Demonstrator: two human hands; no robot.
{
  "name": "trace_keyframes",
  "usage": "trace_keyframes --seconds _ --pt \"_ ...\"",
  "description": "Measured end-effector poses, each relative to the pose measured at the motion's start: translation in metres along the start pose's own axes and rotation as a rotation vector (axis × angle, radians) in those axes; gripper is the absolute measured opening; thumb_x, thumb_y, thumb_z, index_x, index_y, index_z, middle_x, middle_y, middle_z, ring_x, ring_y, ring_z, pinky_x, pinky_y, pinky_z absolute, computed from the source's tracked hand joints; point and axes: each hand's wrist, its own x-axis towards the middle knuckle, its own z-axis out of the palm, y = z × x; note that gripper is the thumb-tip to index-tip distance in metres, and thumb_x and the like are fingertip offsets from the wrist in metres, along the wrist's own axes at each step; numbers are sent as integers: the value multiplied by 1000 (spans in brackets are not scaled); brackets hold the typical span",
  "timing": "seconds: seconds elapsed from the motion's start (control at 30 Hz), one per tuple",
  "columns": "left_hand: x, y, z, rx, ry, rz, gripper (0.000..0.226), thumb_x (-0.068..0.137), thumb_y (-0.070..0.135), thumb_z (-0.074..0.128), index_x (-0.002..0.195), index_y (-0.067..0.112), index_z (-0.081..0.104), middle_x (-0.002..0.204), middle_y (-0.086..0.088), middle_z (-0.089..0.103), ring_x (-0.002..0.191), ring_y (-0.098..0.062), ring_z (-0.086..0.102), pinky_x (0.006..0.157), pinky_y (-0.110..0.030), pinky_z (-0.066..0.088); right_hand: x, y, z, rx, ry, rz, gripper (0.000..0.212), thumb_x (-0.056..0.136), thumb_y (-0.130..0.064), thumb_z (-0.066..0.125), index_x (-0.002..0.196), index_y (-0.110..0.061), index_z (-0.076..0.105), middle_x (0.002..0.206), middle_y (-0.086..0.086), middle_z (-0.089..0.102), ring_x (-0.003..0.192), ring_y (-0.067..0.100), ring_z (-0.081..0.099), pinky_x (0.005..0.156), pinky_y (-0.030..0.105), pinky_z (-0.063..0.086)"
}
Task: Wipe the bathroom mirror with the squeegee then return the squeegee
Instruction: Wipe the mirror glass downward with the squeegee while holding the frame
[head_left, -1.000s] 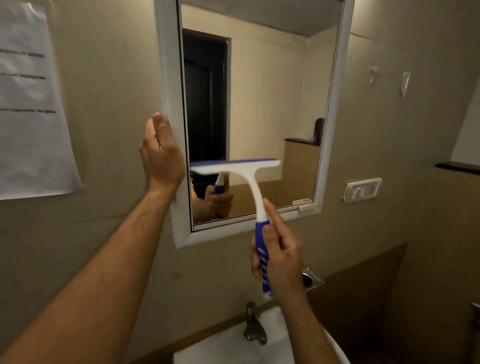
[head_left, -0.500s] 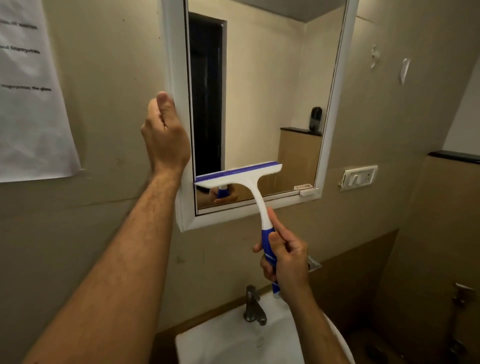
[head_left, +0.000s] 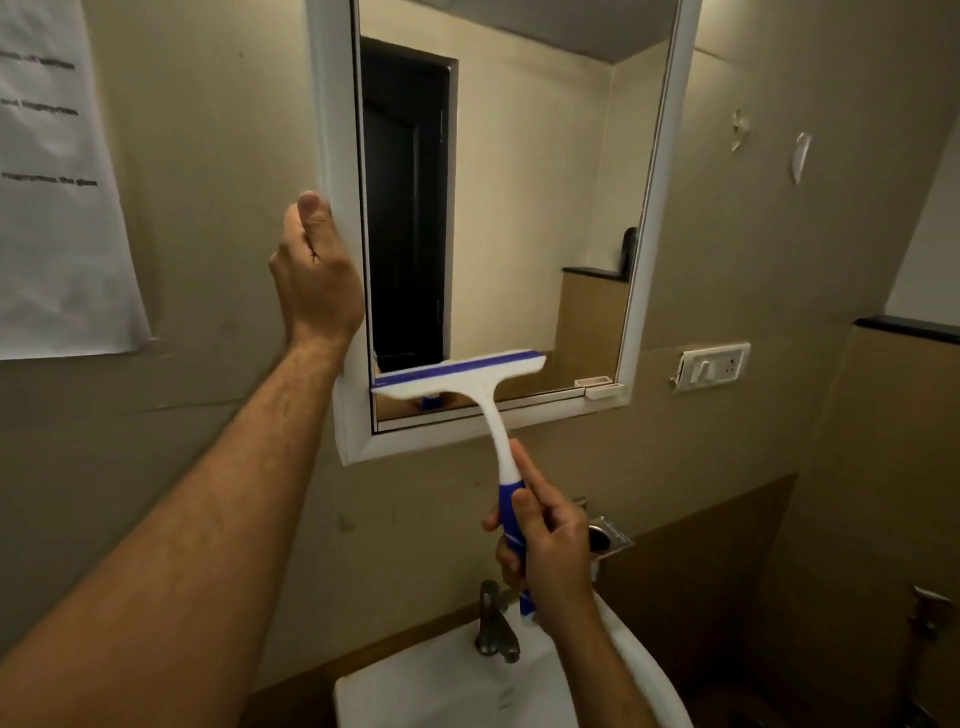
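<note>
My left hand (head_left: 317, 283) is clamped on the white frame of the mirror (head_left: 519, 208) and my right hand (head_left: 545, 545) closed on the squeegee (head_left: 467, 379), whose blade has come down to the bottom left of the glass, so this stroke is nearly finished.

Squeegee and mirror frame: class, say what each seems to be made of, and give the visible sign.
Squeegee: looks like smooth moulded white plastic, with a blue strip along the blade, probably rubber, and a blue handle grip.
Mirror frame: white, smooth and slightly glossy, likely plastic or painted; the look leaves it open.
</note>
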Motion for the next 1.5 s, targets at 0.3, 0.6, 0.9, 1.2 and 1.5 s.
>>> trace_keyframes --seconds 0.3,0.6,0.9,1.2,1.5 --pt "2 -4 2 19 39 -18 39 102 33 26 70 18 43 57 12 35 49 11 40 48 -6 28 19 -20 -4 28 -25 -92 37 89 -42 50 123 -58 57 82 4 71 47 12 47 41 22 42" --pt "1 -2 1 3 12 -39 37 101 40 26 68 29 38 62 14 37 51 10 38 50 -8 29 9 4 -1 54 -33 -43 39 88 -39 51 123 -53 58 78 6 68 47 10 49 42 22 42" --pt "2 -1 -1 56 -6 -42 36 100 43 28 68 30 36 62 14 40 52 12 41 50 -8 29 56 -60 -7 63 1 -154 35 101 -35 46 125 -59 55 77 -3 68 47 10 46 40 22 40" --pt "2 -9 0 102 -2 -50 38 97 53 25 68 31 38 62 12 41 52 13 41 49 -20 26 39 -6 -65 7 162 -31 37 101 -28 45 123 -54 60 70 2 67 45 12 47 39 22 41" --pt "4 -10 0 114 -18 -67 39 95 55 24 77 26 41 64 10 43 62 -8 36 55 -26 20 95 -90 -84 67 189 -204 32 98 -37 49 125 -48 61 87 4 73 46 14 53 37 26 44"
